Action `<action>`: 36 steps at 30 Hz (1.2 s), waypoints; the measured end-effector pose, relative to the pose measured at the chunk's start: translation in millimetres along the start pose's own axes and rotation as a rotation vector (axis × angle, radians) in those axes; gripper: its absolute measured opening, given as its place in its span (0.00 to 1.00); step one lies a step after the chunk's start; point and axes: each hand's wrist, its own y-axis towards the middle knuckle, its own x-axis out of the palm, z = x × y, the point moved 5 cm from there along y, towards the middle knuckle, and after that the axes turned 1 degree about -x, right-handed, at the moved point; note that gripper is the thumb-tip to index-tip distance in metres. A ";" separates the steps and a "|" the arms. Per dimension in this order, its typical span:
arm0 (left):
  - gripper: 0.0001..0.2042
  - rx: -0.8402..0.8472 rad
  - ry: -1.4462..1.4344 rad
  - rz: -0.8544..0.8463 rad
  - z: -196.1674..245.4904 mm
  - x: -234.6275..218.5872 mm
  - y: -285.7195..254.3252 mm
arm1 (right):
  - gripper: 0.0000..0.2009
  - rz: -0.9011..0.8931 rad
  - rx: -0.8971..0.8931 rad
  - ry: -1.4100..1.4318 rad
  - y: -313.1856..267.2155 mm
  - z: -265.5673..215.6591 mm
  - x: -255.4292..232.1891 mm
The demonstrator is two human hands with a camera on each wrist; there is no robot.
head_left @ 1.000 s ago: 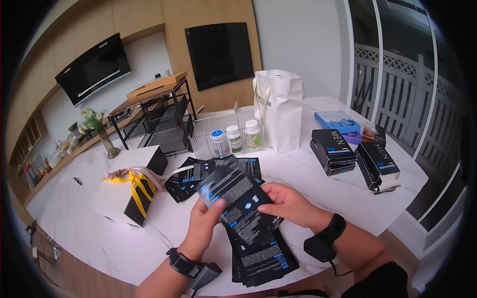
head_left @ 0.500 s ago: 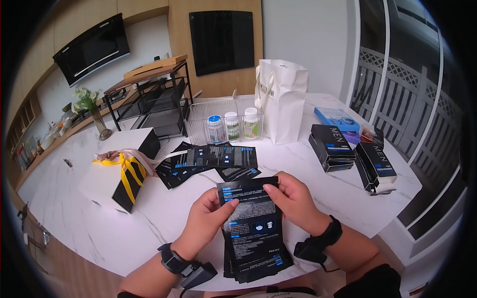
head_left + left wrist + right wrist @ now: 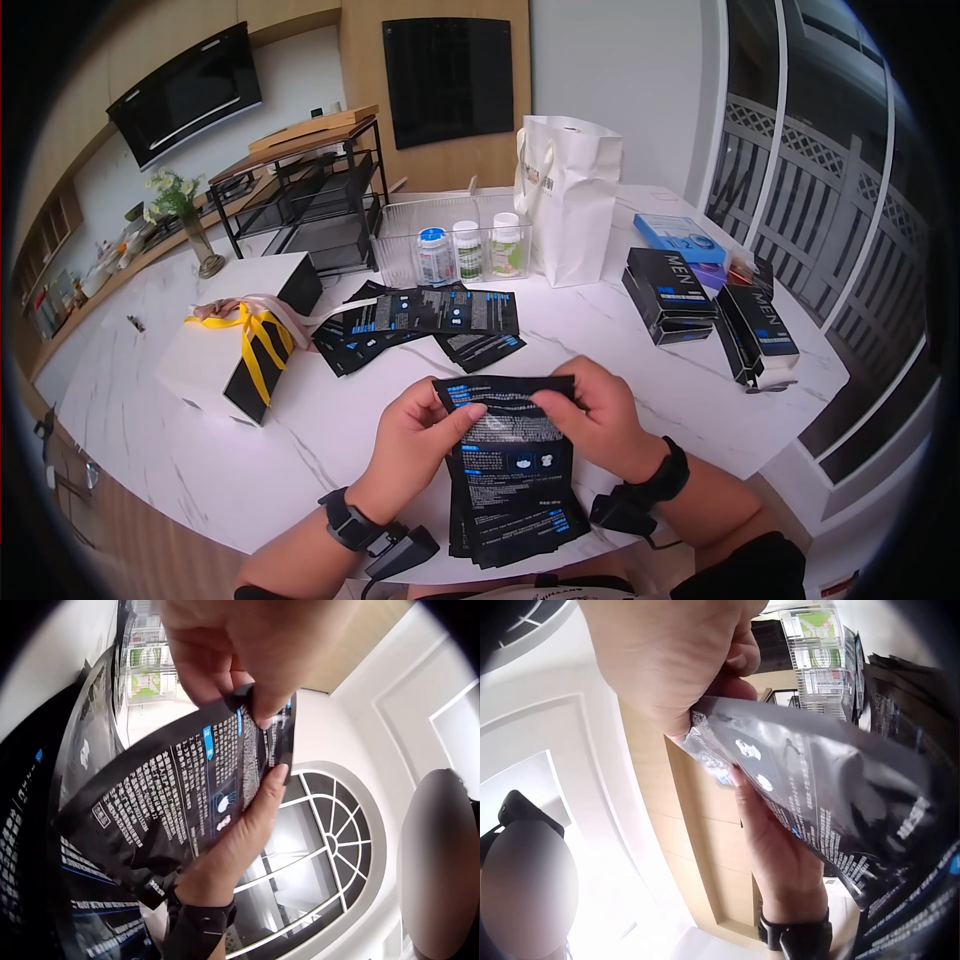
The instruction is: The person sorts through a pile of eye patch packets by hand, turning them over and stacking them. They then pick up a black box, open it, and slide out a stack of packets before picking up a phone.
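Both hands grip a flat black foil packet (image 3: 515, 463) by its upper end, over the near side of the table. White and blue print covers its face, with two small mask-like pictures. My left hand (image 3: 412, 432) pinches the upper left side, thumb on the front. On the upper right side my right hand (image 3: 603, 420) pinches it, thumb also on the front. In both wrist views the packet slants down from the fingers. Beneath it, partly hidden, lies a stack of similar packets (image 3: 530, 549). More black packets (image 3: 480, 312) are spread farther back.
A white and black box (image 3: 225, 375) with yellow and pink ribbon stands left. Behind the spread packets are a clear bin (image 3: 397, 243) holding bottles and a white paper bag (image 3: 578, 215). Black MEN boxes (image 3: 668, 300) and a blue box (image 3: 680, 238) sit right.
The packet has come down from a tilted hold to nearly straight above the stack. Its top part now bends between the thumbs. Both hands have stayed on it.
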 end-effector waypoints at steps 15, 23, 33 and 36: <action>0.07 -0.028 0.108 0.021 -3.0 -3.8 0.7 | 0.07 -0.073 -0.057 -0.048 -1.8 -0.2 0.2; 0.06 -0.008 0.073 0.055 3.3 -5.3 -0.2 | 0.08 -0.110 0.103 0.291 4.2 13.5 10.2; 0.07 -0.131 0.146 -0.025 -12.1 -1.9 2.0 | 0.11 -0.025 0.117 0.212 7.4 17.4 3.6; 0.06 -0.050 0.063 0.008 -14.2 -5.5 5.5 | 0.13 -0.147 -0.014 0.011 1.9 7.6 7.3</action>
